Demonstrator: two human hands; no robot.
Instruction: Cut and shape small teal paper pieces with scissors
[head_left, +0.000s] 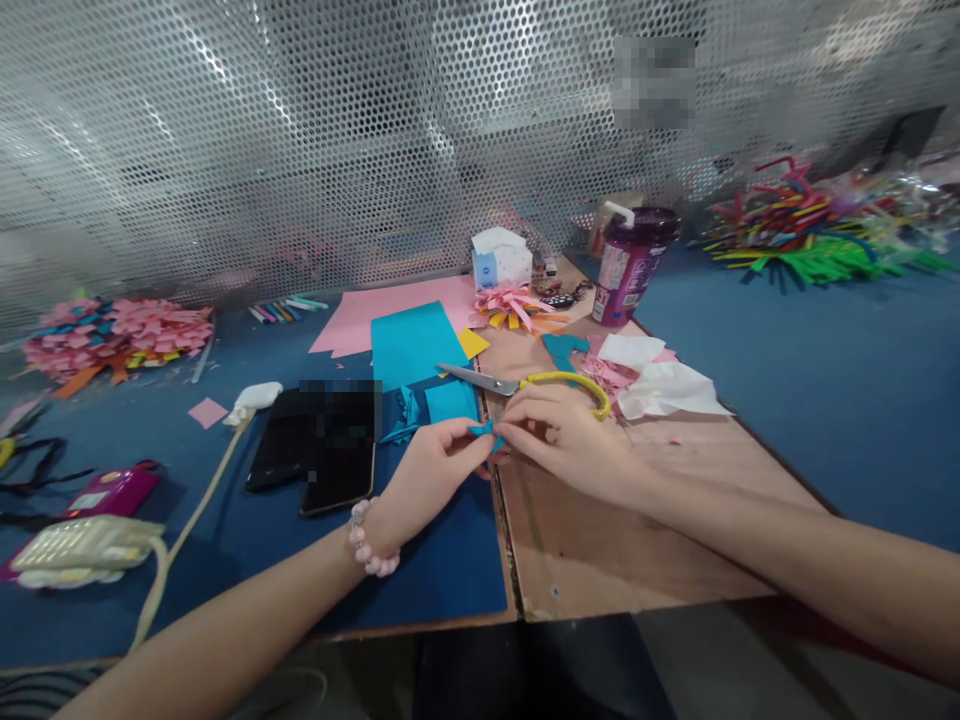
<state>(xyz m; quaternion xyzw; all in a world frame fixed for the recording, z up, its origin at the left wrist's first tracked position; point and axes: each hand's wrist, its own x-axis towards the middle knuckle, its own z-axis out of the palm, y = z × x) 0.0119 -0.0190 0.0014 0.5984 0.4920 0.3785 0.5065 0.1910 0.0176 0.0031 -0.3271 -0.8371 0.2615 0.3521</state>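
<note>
Blue paper piece [484,429] | left hand [431,465] pinches its left side | right hand [571,435] pinches its right side | long axis unclear

Left hand [439,460] and right hand [577,442] pinch a small blue piece [484,429] between them, over the worktop [600,560]. Yellow-handled scissors [510,386] show just beyond the right hand, contact unclear. Farther back, a blue sheet [416,345] overlaps pink paper [347,318]; purple cup [628,272] stands to the right.
</note>
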